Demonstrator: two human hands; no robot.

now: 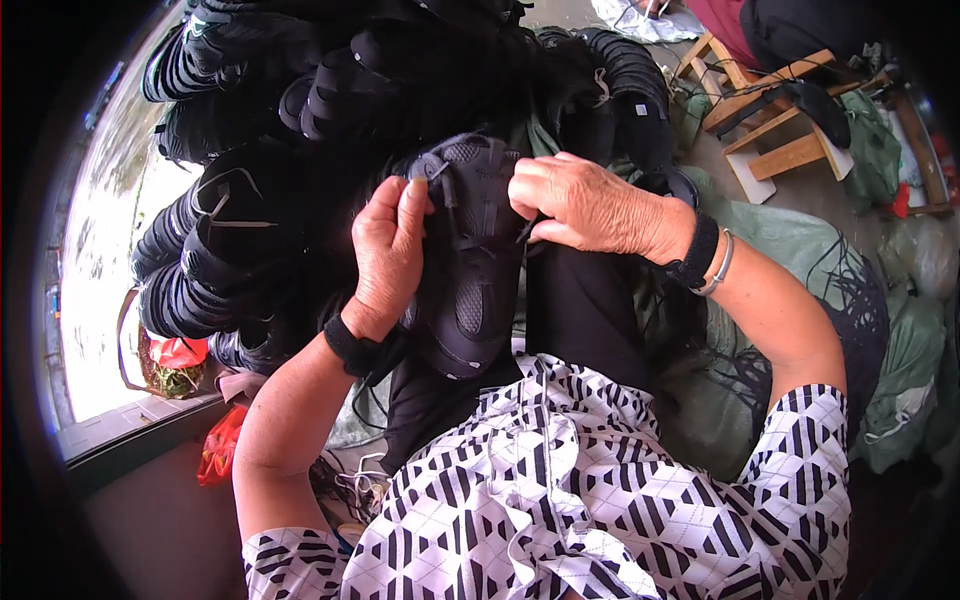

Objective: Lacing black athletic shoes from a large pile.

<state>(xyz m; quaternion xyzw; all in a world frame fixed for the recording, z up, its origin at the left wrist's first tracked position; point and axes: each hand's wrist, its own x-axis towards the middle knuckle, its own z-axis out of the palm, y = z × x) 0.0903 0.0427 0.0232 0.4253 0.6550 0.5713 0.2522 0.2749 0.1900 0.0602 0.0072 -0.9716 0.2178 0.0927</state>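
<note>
A black sneaker (pixel 478 270) with mesh panels lies across my lap, its toe pointing toward me. At the left edge of its upper part, my left hand (pixel 390 240) is closed, thumb pressed against curled fingers. What sits in that pinch is too dark to make out. My right hand (pixel 585 205) is on the other side of the shoe, near the tongue, fingers bent together. A short dark piece of shoelace (pixel 528 230) shows at its fingertips. Dark laces cross the middle of the shoe.
Stacked black shoes (pixel 190 270) rise at the left and far side, with another row (pixel 625 80) beyond. A wooden stool frame (pixel 775 120) stands far right. Green sacking (pixel 780 235) with loose black laces (pixel 850 300) lies right. A red bag (pixel 222 445) is at left. Another person's dark clothing (pixel 800 30) shows at far right.
</note>
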